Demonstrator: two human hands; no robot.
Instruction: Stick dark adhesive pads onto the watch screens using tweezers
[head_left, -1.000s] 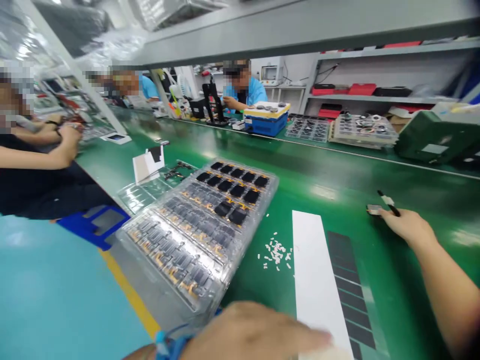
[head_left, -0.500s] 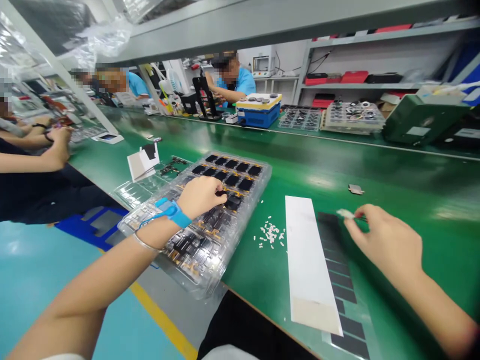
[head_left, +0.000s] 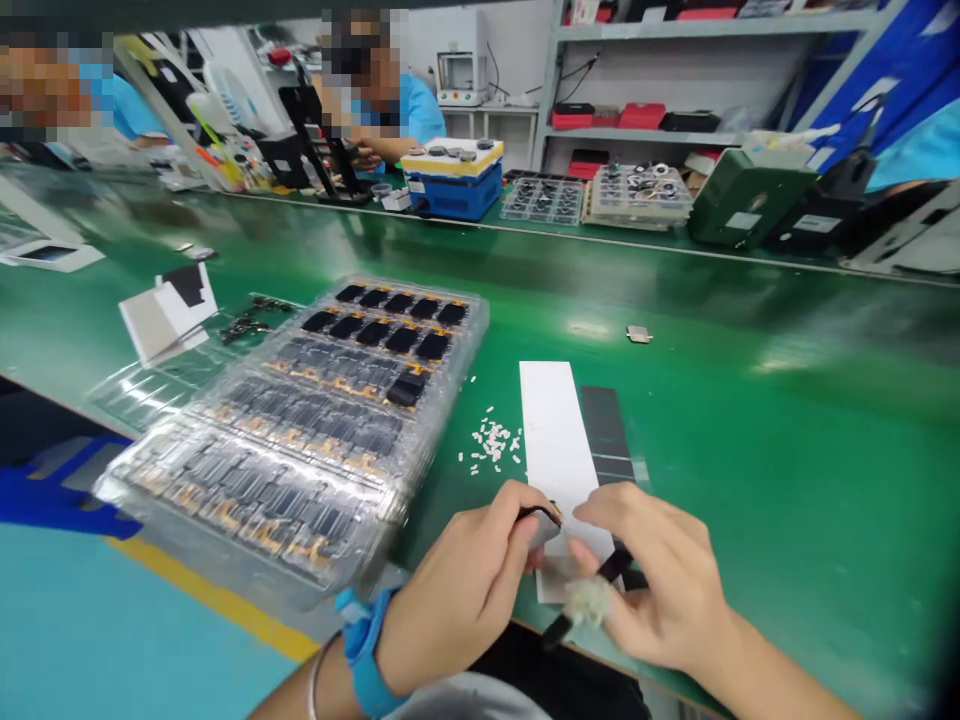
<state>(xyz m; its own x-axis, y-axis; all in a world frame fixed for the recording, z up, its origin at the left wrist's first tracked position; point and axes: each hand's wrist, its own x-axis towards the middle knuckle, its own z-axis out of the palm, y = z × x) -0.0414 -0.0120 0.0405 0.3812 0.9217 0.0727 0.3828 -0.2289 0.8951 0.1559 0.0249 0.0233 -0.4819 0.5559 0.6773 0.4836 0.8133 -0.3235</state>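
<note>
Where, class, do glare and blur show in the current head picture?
Head view: white glare bands cross the near rows of the clear tray; head view: pale reflections lie on the green table; head view: the pale wrap on the black tool in the right hand looks blurred.

A grey, black-edged part point(head_left: 547, 525) tilts in the left grip point(head_left: 469, 570).

Grey shelving point(head_left: 712, 29), pale wall point(head_left: 521, 55), turquoise floor point(head_left: 150, 630)

Blue left wristband point(head_left: 367, 655) with a raised knob point(head_left: 351, 605), slim silvery bangle point(head_left: 313, 682), pale grey top point(head_left: 466, 698), black legwear point(head_left: 559, 678)
</note>
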